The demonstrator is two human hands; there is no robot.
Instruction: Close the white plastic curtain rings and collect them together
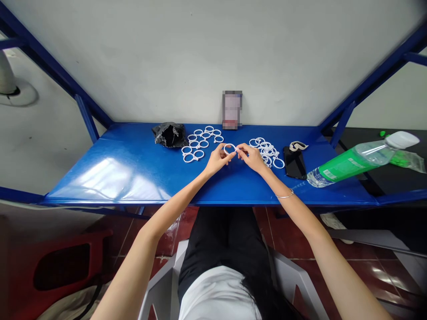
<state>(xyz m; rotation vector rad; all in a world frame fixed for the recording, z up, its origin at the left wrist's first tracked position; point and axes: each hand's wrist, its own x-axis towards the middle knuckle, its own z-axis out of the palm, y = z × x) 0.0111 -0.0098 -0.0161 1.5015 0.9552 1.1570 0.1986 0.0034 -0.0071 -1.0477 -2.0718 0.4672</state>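
Both hands meet over the middle of the blue table (133,173). My left hand (218,158) and my right hand (252,157) pinch one white plastic ring (229,149) between their fingertips, held just above the tabletop. Left of the hands, several white rings (200,143) lie spread out flat in rows. On the other side, close to my right hand, lies a loose heap of white rings (268,152). A thin bracelet circles my right wrist.
A crumpled black plastic bag (170,134) lies at the back left. A small upright card (232,110) leans on the wall. A black phone (294,162) and a plastic water bottle (353,162) with a green label sit at the right. Blue frame struts flank the table.
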